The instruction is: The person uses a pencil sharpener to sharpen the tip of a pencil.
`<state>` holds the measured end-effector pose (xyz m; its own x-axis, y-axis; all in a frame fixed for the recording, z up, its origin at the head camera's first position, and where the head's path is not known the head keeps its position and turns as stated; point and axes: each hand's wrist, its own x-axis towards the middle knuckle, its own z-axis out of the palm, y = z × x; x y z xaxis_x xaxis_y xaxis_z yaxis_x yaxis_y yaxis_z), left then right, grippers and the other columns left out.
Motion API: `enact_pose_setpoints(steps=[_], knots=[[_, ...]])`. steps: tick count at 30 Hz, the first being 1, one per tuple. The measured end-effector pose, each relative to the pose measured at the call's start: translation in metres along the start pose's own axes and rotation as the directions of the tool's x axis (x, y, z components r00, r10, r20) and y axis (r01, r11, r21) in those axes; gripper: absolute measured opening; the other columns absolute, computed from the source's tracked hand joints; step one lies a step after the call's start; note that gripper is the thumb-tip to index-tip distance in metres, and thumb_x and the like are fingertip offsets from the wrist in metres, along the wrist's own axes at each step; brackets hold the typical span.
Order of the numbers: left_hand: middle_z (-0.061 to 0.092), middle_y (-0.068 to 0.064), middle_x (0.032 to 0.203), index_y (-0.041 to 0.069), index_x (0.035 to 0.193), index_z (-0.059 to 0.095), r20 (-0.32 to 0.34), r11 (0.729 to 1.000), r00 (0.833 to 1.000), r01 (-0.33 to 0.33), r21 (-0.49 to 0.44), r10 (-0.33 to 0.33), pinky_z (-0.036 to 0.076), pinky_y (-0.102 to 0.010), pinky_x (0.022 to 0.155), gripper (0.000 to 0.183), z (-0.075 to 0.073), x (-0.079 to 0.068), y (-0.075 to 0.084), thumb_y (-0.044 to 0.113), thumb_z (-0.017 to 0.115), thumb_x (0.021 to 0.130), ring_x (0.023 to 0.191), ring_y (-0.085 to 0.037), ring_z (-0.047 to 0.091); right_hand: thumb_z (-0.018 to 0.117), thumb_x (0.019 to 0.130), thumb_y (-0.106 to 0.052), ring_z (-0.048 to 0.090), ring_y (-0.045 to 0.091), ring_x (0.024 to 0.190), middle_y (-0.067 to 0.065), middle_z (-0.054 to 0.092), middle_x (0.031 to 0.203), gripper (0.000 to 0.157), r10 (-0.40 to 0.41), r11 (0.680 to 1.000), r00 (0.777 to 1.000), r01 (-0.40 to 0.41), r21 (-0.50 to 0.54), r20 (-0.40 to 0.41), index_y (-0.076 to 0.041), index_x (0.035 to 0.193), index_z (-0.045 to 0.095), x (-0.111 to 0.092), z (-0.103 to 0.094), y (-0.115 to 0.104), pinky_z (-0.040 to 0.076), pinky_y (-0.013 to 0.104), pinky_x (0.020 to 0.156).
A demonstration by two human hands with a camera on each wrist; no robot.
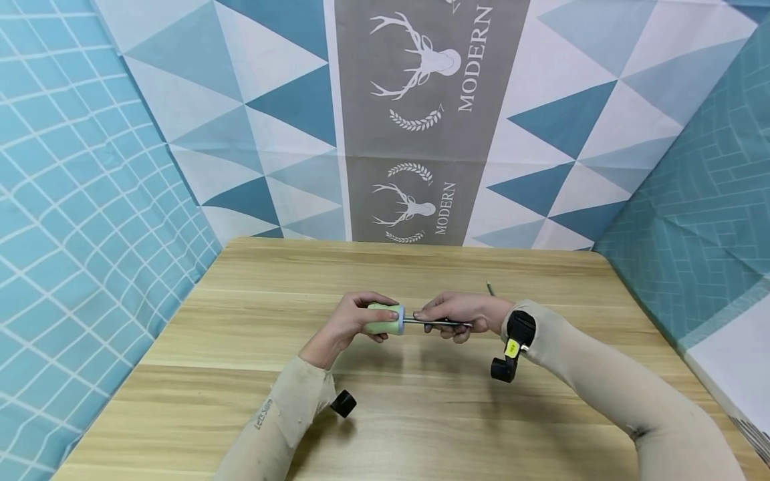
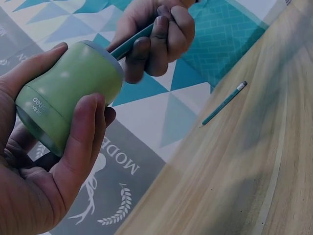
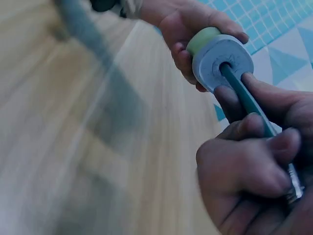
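Observation:
A green pencil sharpener (image 2: 73, 83) with a pale blue-grey end is gripped by my left hand (image 1: 351, 317), thumb and fingers around its body. In the right wrist view, a dark green pencil (image 3: 248, 103) has one end in the hole of the sharpener's round face (image 3: 210, 58). My right hand (image 1: 460, 310) holds that pencil along its shaft, fingers curled over it. The pencil's tip is hidden inside the sharpener. In the head view both hands are above the table, with sharpener and pencil roughly level and in line.
Another green pencil (image 2: 224, 104) with an eraser end lies on the wooden table (image 1: 240, 401), beyond my right wrist. Patterned cloth (image 1: 289, 120) hangs at the table's back and sides. A white object (image 1: 736, 367) stands at the right edge.

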<state>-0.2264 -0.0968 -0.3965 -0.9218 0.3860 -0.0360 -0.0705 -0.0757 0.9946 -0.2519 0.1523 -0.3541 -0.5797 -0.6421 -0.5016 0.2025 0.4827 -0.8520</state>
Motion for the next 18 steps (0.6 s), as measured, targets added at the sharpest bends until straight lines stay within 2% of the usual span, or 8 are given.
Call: enact_pose_setpoints(steps=[3, 7, 9, 11, 12, 14, 15, 18], knots=[[0.064, -0.02, 0.09, -0.004, 0.11, 0.073, 0.005, 1.0, 1.0, 0.008, 0.004, -0.008, 0.059, -0.03, 0.049, 0.03, 0.001, 0.0, -0.001, 0.008, 0.076, 0.082, 0.053, -0.021, 0.065, 0.052, 0.104, -0.032, 0.037, 0.01, 0.046, 0.001, 0.046, 0.061, 0.033, -0.059, 0.987, 0.998, 0.053, -0.153, -0.035, -0.004, 0.091, 0.065, -0.005, -0.001, -0.002, 0.033, 0.021, 0.04], [0.065, -0.019, 0.086, -0.005, 0.113, 0.071, -0.005, 1.0, 1.0, 0.022, 0.001, -0.022, 0.058, -0.028, 0.046, 0.033, 0.001, -0.001, 0.001, 0.008, 0.075, 0.083, 0.051, -0.019, 0.064, 0.049, 0.105, -0.035, 0.045, 0.015, 0.049, 0.002, 0.055, 0.067, 0.035, -0.177, 0.919, 0.976, 0.117, -0.376, -0.129, -0.006, 0.101, 0.067, -0.018, -0.002, -0.006, 0.04, 0.026, 0.043], [0.065, -0.019, 0.085, -0.004, 0.113, 0.071, -0.015, 0.999, 0.999, 0.031, -0.008, -0.031, 0.057, -0.027, 0.045, 0.033, 0.001, -0.001, 0.002, 0.008, 0.075, 0.083, 0.05, -0.018, 0.064, 0.05, 0.105, -0.034, 0.049, 0.017, 0.053, 0.004, 0.058, 0.073, 0.031, -0.27, 0.871, 0.947, 0.164, -0.463, -0.174, -0.008, 0.106, 0.067, -0.026, 0.0, -0.006, 0.044, 0.029, 0.044], [0.065, -0.019, 0.085, -0.002, 0.112, 0.072, -0.024, 0.999, 0.999, 0.037, -0.011, -0.037, 0.056, -0.027, 0.044, 0.032, 0.001, -0.002, 0.002, 0.009, 0.076, 0.082, 0.05, -0.018, 0.064, 0.051, 0.105, -0.03, 0.052, 0.017, 0.057, 0.003, 0.06, 0.078, 0.027, -0.387, 0.803, 0.901, 0.223, -0.553, -0.197, -0.009, 0.108, 0.068, -0.033, 0.005, -0.005, 0.047, 0.031, 0.048], [0.065, -0.019, 0.085, -0.001, 0.112, 0.072, -0.024, 0.999, 0.999, 0.037, -0.01, -0.037, 0.056, -0.026, 0.044, 0.032, 0.001, -0.002, 0.003, 0.01, 0.076, 0.083, 0.05, -0.018, 0.064, 0.052, 0.105, -0.028, 0.053, 0.015, 0.06, 0.001, 0.061, 0.08, 0.024, -0.453, 0.758, 0.869, 0.259, -0.599, -0.197, -0.01, 0.108, 0.068, -0.036, 0.007, -0.004, 0.049, 0.031, 0.05], [0.065, -0.019, 0.086, 0.0, 0.112, 0.073, -0.029, 0.999, 0.999, 0.043, -0.014, -0.043, 0.056, -0.026, 0.043, 0.031, 0.001, -0.003, 0.004, 0.01, 0.076, 0.082, 0.05, -0.018, 0.064, 0.056, 0.104, -0.023, 0.055, 0.012, 0.065, -0.001, 0.063, 0.082, 0.018, -0.584, 0.643, 0.792, 0.319, -0.696, -0.177, -0.011, 0.107, 0.068, -0.039, 0.013, -0.001, 0.051, 0.029, 0.054], [0.065, -0.018, 0.086, 0.001, 0.111, 0.073, -0.029, 0.999, 0.999, 0.043, -0.013, -0.044, 0.055, -0.026, 0.043, 0.031, 0.001, -0.003, 0.004, 0.01, 0.076, 0.082, 0.05, -0.018, 0.064, 0.058, 0.103, -0.022, 0.055, 0.01, 0.067, -0.002, 0.063, 0.082, 0.016, -0.642, 0.575, 0.75, 0.335, -0.746, -0.158, -0.01, 0.107, 0.068, -0.039, 0.016, 0.0, 0.05, 0.027, 0.055], [0.066, -0.016, 0.084, 0.002, 0.111, 0.073, -0.032, 0.999, 0.998, 0.046, -0.01, -0.046, 0.055, -0.025, 0.042, 0.031, 0.002, -0.004, 0.005, 0.012, 0.076, 0.083, 0.05, -0.018, 0.065, 0.067, 0.096, -0.017, 0.053, 0.005, 0.067, -0.005, 0.061, 0.084, 0.011, -0.792, 0.332, 0.607, 0.34, -0.88, -0.064, -0.008, 0.104, 0.067, -0.036, 0.023, 0.006, 0.049, 0.022, 0.055]])
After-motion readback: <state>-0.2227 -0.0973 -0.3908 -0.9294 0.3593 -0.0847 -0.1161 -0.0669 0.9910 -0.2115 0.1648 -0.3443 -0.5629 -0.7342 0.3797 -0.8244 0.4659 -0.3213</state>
